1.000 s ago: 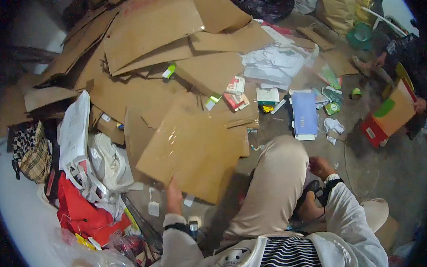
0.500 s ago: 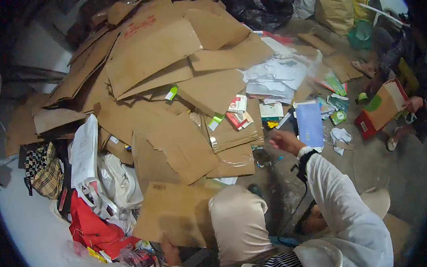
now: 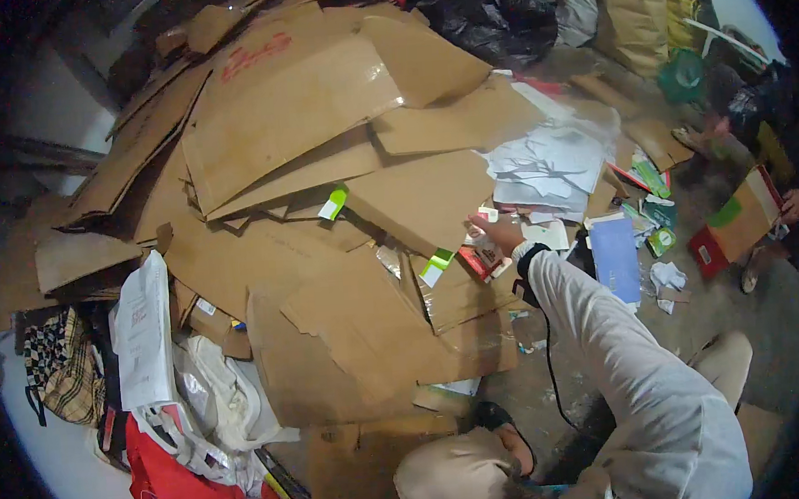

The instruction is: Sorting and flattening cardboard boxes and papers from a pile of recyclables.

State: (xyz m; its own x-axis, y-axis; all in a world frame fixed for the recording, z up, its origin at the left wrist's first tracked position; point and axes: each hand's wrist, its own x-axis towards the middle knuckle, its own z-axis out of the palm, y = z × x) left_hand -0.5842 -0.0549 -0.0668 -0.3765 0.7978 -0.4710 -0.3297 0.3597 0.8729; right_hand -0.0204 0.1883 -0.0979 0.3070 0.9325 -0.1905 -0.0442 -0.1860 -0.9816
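Observation:
My right hand [image 3: 506,233] reaches out over the cardboard, its fingers closed round a small red-and-white carton [image 3: 487,214] that it mostly covers. Directly below the fingers lies a second small carton, mainly red [image 3: 482,260]. Both rest on a folded cardboard sheet [image 3: 462,293]. Close by on the left are a green-and-white carton piece [image 3: 437,266] and another like it [image 3: 332,204] farther up. To the right of my wrist stand a white carton [image 3: 546,234] and a flat blue panel [image 3: 614,259]. My left hand is out of view.
Large flattened cardboard boxes [image 3: 280,92] fill the left and middle. White papers [image 3: 548,163] lie stacked beyond my hand. A red bag [image 3: 180,478] and white bags sit at lower left. Another person's hand [image 3: 792,206] holds a brown-and-red box [image 3: 734,222] at right.
My right hand has moved left and forward from beside the blue panel onto the small cartons. My left hand, earlier at the lower cardboard edge, has left the picture. The view has shifted.

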